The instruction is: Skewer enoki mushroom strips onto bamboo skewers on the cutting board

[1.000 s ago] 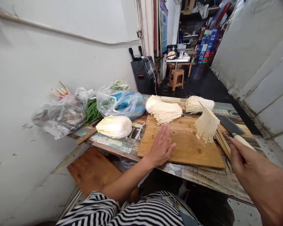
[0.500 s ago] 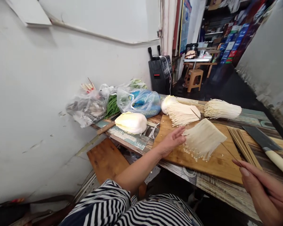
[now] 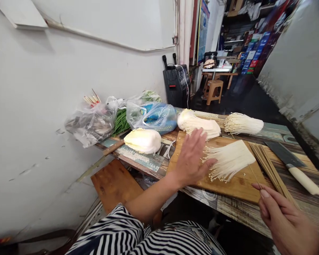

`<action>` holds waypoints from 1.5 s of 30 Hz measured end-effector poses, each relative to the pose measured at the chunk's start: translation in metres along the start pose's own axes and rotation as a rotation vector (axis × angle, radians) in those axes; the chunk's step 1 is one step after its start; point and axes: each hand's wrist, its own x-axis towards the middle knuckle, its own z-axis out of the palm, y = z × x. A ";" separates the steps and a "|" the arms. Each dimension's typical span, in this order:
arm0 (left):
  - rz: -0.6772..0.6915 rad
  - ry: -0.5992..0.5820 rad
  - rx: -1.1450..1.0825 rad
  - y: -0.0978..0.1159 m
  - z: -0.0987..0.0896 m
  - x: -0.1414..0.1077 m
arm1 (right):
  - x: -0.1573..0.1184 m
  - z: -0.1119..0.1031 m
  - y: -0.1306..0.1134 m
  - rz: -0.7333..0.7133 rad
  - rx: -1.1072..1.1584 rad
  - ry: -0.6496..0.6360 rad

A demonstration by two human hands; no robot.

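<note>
A flat sheet of enoki mushrooms point(image 3: 230, 159) is threaded near its cut end on a thin wooden skewer point(image 3: 255, 176). My right hand point(image 3: 284, 216) pinches the near end of that skewer between thumb and fingers. Over the left part of the wooden cutting board point(image 3: 215, 191), my left hand point(image 3: 192, 161) is open, fingers stretched out, thumb close to the mushroom caps. Behind it lies another bunch of enoki point(image 3: 206, 128), partly covered by my fingers. A bundle of skewers point(image 3: 272, 170) rests along the board's right side.
A cleaver point(image 3: 285, 154) with a pale handle lies right of the skewers. One more enoki bunch point(image 3: 244, 124) is at the back right. A napa cabbage point(image 3: 143, 140), a blue plastic bag point(image 3: 159, 115) and greens point(image 3: 121, 120) occupy the left. A black speaker point(image 3: 176, 83) stands behind the table.
My left hand has risen and turned palm down, fingers pointing away, over the board. The skewered enoki now looks lower and flatter over the board. My right hand keeps its pinch.
</note>
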 end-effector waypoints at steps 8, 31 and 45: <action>0.310 -0.459 0.257 0.054 0.082 0.009 | -0.002 0.008 0.044 -0.057 -0.385 0.055; 0.311 -0.727 0.320 0.050 0.107 0.012 | -0.031 0.006 0.049 -0.441 -0.993 0.124; 0.330 -0.467 0.396 0.048 0.105 0.005 | -0.027 -0.004 0.044 0.051 -0.595 -0.031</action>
